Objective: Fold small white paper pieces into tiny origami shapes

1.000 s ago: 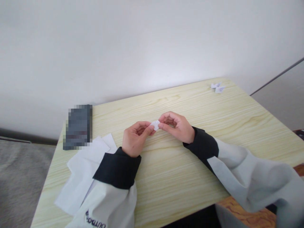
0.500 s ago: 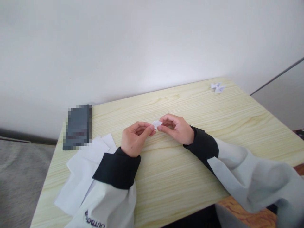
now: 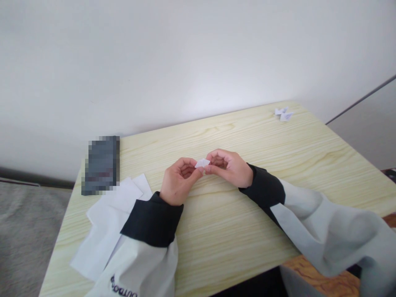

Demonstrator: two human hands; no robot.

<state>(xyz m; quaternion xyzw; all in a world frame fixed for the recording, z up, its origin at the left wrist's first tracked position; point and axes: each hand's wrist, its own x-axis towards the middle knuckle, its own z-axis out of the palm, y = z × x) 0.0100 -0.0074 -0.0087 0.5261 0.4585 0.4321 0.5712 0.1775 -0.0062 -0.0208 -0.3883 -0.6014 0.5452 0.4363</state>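
Observation:
A small folded piece of white paper [image 3: 202, 163] is pinched between my two hands, just above the middle of the table. My left hand [image 3: 178, 181] grips its left and lower side, thumb in front and fingers curled behind. From the other side, my right hand [image 3: 229, 167] pinches the paper's right edge between thumb and fingers. Both thumb tips nearly meet below the paper. The fingers partly hide its back.
Loose white paper sheets [image 3: 103, 235] lie at the left, partly under my left sleeve. A dark, pixelated flat object [image 3: 102, 165] lies behind them. Small folded white paper pieces [image 3: 284, 114] sit at the far right of the wooden table [image 3: 222, 235], which meets a wall.
My left thumb and fingers have shifted slightly right and down on the folded paper. More of the paper's face now shows, as a wide, pointed shape. My right hand has barely moved.

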